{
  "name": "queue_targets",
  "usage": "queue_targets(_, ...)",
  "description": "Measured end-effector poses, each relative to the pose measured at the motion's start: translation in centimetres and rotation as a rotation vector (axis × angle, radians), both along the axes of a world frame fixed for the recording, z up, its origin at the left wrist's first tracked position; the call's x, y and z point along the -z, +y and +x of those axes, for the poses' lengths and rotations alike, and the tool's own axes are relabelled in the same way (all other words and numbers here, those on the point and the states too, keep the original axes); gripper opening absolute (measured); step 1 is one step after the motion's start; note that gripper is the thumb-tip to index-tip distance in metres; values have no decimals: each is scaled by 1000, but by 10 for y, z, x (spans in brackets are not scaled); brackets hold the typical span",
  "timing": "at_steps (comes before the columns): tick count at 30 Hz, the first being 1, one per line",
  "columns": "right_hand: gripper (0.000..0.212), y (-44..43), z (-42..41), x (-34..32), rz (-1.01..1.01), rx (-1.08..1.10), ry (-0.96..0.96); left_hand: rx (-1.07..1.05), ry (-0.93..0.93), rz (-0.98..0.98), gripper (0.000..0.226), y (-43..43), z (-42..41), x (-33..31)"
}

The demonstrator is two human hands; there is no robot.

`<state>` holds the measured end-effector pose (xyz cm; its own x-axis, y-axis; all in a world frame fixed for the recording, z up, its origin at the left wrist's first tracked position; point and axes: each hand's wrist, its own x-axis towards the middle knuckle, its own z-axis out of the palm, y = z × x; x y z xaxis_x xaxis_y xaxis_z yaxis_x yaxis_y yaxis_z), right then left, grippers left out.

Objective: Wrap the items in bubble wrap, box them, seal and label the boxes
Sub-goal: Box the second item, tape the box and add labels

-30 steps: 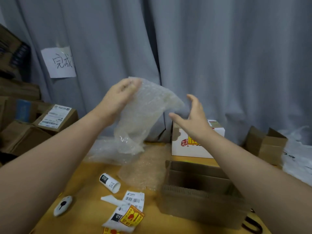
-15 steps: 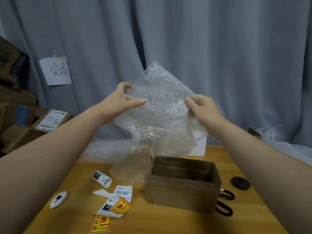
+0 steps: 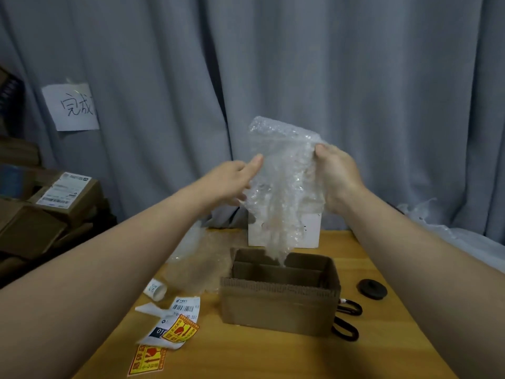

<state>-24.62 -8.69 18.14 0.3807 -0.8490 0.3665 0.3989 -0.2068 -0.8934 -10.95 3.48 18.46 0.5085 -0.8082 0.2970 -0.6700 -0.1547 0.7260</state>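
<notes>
Labels [image 3: 175,328]: left loose on the near table [image 3: 273,359], none applied yet.
Box [image 3: 281,305]: open, unsealed — no item is seen inside.
Bubble wrap [image 3: 284,187]: held up above the box, nothing wrapped in it.
Right hand [image 3: 337,176]: grip pinched on the sheet's upper edge.
Left hand [image 3: 232,180]: grip spread, fingers beside the sheet.
Remaining: wrapping, boxing, sealing, labelling — judged barely begun.

A grey pleated curtain [image 3: 300,77] hangs behind the wooden table [image 3: 273,356], dimly lit.

Open box [image 3: 280,305] centre on table [image 3: 273,356]; labels [image 3: 175,321] left of it, scissors [image 3: 347,320] right, white box [image 3: 310,232] behind, bubble wrap [image 3: 281,187] hanging above.
</notes>
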Motion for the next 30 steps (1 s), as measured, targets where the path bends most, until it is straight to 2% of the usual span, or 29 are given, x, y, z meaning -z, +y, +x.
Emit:
queue_targets(2, 21, 8, 0, 1, 118, -202, -70, 125, 476, 84, 93, -7, -6, 10)
queue_targets(4, 33, 15, -1, 3, 119, -278, 1, 229, 722, 7, 109, -14, -10, 20)
queue_targets(5, 37, 17, -1, 5, 76, -280, 53, 247, 768, -69, 107, -18, -11, 24)
queue_targets(9, 21, 11, 3, 19, -138, -245, 221, 208, 840, -368, 95, -31, -15, 28)
queue_targets(13, 24, 7, -2, 24, -55, -447, 331, 180, 940, -592, 88, -34, -13, 20)
queue_targets(15, 19, 9, -4, 24, -51, -441, 459, 171, 974, -664, 89, -33, -12, 14)
queue_targets(16, 14, 10, -3, 26, -97, -390, 524, 163, 960, -705, 78, -34, -12, 13)
queue_targets(18, 6, 12, -1, 28, -288, -220, 646, 136, 872, -760, 34, -33, -12, 10)
queue_targets(19, 10, 13, -1, 29, -378, -133, 669, 137, 817, -763, 13, -31, -12, 9)
queue_targets(20, 28, 10, 0, 31, -441, -74, 661, 149, 776, -766, 5, -29, -13, 7)
queue_targets(22, 89, 2, -2, 33, -489, -26, 604, 214, 756, -763, 22, -23, -13, 4)
queue_targets(23, 112, 0, -4, 33, -487, -27, 575, 250, 775, -766, 26, -21, -12, 3)
queue_targets(24, 126, -1, -7, 31, -463, -47, 544, 274, 790, -770, 28, -19, -11, 2)
queue_targets(28, 141, -9, -7, 34, -312, -225, 477, 320, 875, -806, 29, -18, -6, 7)
queue_targets(30, 146, -7, -4, 37, -324, -261, 492, 321, 945, -804, 28, -18, -3, 10)
